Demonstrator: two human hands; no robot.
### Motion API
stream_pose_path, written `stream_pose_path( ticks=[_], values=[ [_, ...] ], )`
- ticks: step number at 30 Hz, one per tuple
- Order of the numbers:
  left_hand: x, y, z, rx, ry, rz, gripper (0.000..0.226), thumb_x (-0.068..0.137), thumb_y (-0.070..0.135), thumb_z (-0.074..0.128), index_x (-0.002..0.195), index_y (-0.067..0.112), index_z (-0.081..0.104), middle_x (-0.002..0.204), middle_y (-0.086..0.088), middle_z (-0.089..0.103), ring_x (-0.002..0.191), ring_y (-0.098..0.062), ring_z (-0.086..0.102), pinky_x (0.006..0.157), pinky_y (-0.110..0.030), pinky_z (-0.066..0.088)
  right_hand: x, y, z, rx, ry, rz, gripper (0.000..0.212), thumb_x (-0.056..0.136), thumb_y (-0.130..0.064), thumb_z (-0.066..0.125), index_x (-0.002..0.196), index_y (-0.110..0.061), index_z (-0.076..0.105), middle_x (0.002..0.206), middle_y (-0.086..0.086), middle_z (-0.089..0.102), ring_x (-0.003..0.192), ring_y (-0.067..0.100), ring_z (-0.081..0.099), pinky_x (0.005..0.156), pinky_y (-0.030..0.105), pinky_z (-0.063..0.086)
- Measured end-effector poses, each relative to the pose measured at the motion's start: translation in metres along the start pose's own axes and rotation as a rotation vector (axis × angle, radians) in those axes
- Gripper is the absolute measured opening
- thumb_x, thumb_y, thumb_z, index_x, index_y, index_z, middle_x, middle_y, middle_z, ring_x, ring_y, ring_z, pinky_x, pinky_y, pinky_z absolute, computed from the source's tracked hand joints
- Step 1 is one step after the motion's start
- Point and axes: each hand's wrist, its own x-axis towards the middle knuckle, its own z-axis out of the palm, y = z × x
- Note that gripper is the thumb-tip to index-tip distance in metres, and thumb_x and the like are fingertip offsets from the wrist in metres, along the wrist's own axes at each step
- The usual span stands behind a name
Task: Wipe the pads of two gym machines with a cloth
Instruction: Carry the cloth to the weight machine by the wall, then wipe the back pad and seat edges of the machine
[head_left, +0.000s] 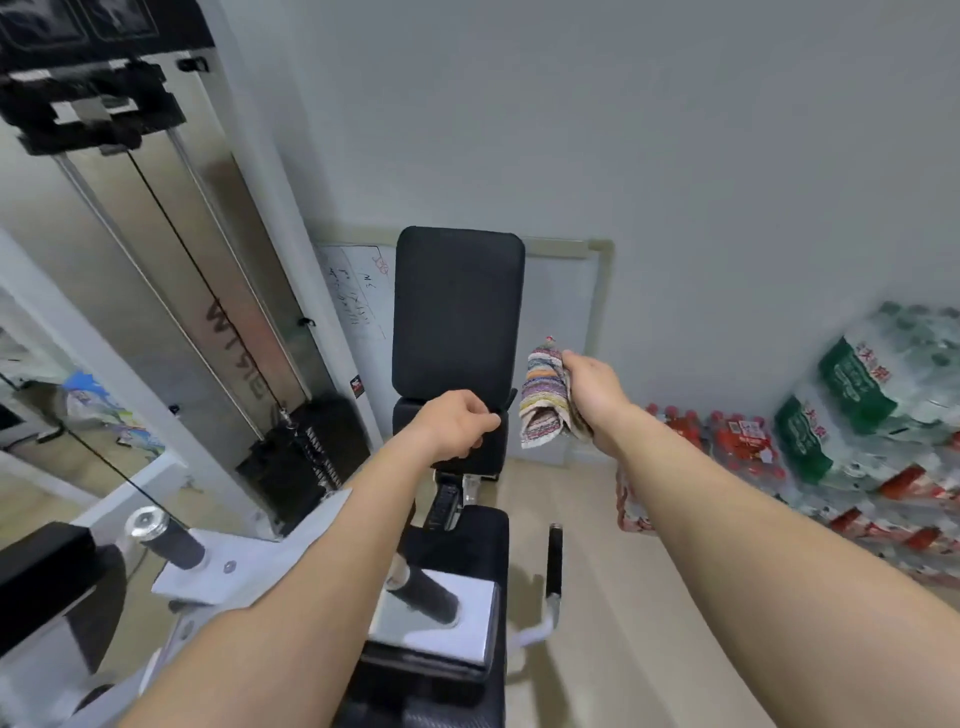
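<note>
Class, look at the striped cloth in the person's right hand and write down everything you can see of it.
The cloth looks woven, with narrow bands of pink, blue, yellow and purple on a pale ground. It is bunched and folded, hanging downward with its lower end loosely rolled. The right hand grips it from the right side, fingers curled round it. It hangs in the air just right of the black back pad, apparently not touching it.
</note>
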Motion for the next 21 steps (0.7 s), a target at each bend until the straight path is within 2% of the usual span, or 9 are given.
stream_pose_path(
  ticks=[4, 7, 11, 13, 15, 17, 18, 20, 21],
  values=[
    [0.063, 0.032, 0.02, -0.294, 0.063, 0.015, 0.038, 0.094, 0.045, 0.06, 0.129, 0.036, 0.051, 0.101, -0.003, 0.068, 0.079, -0.019, 0.066, 0.066, -0.029, 0.052, 0.08, -0.015, -0.014, 0.031, -0.138, 0.066, 0.024, 0.097, -0.016, 0.045, 0.082, -0.009, 0.063, 0.068, 0.009, 0.064, 0.055, 0.022, 0.06, 0.056, 0.028, 0.048],
    [0.112, 0.052, 0.039, -0.404, 0.14, 0.018, 0.039, 0.093, 0.041, 0.062, 0.131, 0.033, 0.054, 0.096, -0.005, 0.071, 0.079, -0.016, 0.066, 0.07, -0.032, 0.054, 0.133, -0.023, -0.02, 0.054, -0.26, 0.086, 0.026, 0.097, -0.006, 0.042, 0.088, -0.01, 0.067, 0.072, 0.009, 0.07, 0.056, 0.019, 0.066, 0.054, 0.026, 0.053],
    [0.177, 0.061, 0.051, -0.507, 0.295, -0.042, 0.035, 0.09, 0.033, 0.066, 0.124, 0.023, 0.062, 0.084, 0.009, 0.069, 0.079, -0.01, 0.065, 0.075, -0.026, 0.049, 0.205, -0.019, -0.013, -0.046, -0.384, 0.017, 0.031, 0.092, 0.002, 0.057, 0.119, -0.009, 0.066, 0.106, 0.016, 0.073, 0.089, 0.029, 0.074, 0.076, 0.038, 0.06],
    [0.208, 0.06, 0.051, -0.481, 0.401, -0.046, 0.032, 0.09, 0.026, 0.066, 0.121, 0.021, 0.062, 0.085, 0.012, 0.067, 0.08, -0.004, 0.063, 0.072, -0.018, 0.046, 0.239, -0.012, -0.003, -0.117, -0.375, -0.001, 0.03, 0.086, -0.001, 0.07, 0.113, -0.013, 0.068, 0.105, 0.014, 0.074, 0.095, 0.033, 0.072, 0.085, 0.047, 0.059],
    [0.24, 0.056, 0.051, -0.494, 0.469, -0.043, 0.039, 0.091, 0.021, 0.065, 0.128, 0.026, 0.055, 0.09, 0.011, 0.067, 0.081, 0.0, 0.063, 0.069, -0.014, 0.046, 0.269, -0.006, 0.01, -0.182, -0.321, -0.024, 0.024, 0.08, -0.008, 0.079, 0.099, -0.016, 0.067, 0.098, 0.012, 0.073, 0.088, 0.029, 0.072, 0.078, 0.042, 0.059],
    [0.277, 0.047, 0.05, -0.59, 0.487, -0.055, 0.038, 0.093, 0.026, 0.062, 0.129, 0.033, 0.052, 0.096, 0.008, 0.069, 0.085, -0.003, 0.067, 0.076, -0.019, 0.054, 0.299, -0.001, 0.025, -0.215, -0.275, -0.063, 0.02, 0.079, -0.016, 0.081, 0.093, -0.014, 0.066, 0.092, 0.01, 0.071, 0.081, 0.023, 0.069, 0.071, 0.036, 0.056],
    [0.294, 0.044, 0.049, -0.672, 0.482, -0.073, 0.034, 0.093, 0.033, 0.061, 0.125, 0.035, 0.055, 0.097, 0.008, 0.07, 0.088, -0.007, 0.069, 0.084, -0.029, 0.057, 0.313, 0.001, 0.031, -0.226, -0.266, -0.098, 0.017, 0.081, -0.018, 0.08, 0.092, -0.014, 0.068, 0.09, 0.007, 0.072, 0.08, 0.019, 0.069, 0.072, 0.034, 0.056],
    [0.325, 0.035, 0.047, -0.856, 0.473, -0.146, 0.03, 0.088, 0.047, 0.059, 0.115, 0.034, 0.06, 0.101, 0.007, 0.072, 0.096, -0.012, 0.07, 0.093, -0.043, 0.056, 0.337, 0.003, 0.045, -0.29, -0.297, -0.18, 0.005, 0.085, -0.021, 0.075, 0.089, -0.02, 0.073, 0.087, -0.004, 0.074, 0.081, 0.01, 0.069, 0.071, 0.025, 0.055],
    [0.339, 0.029, 0.045, -0.889, 0.491, -0.174, 0.034, 0.087, 0.051, 0.061, 0.114, 0.03, 0.061, 0.104, 0.005, 0.072, 0.098, -0.014, 0.07, 0.094, -0.044, 0.055, 0.346, 0.003, 0.051, -0.317, -0.329, -0.206, 0.006, 0.088, -0.02, 0.072, 0.085, -0.025, 0.075, 0.084, -0.009, 0.074, 0.08, 0.005, 0.069, 0.069, 0.019, 0.053]
  ],
)
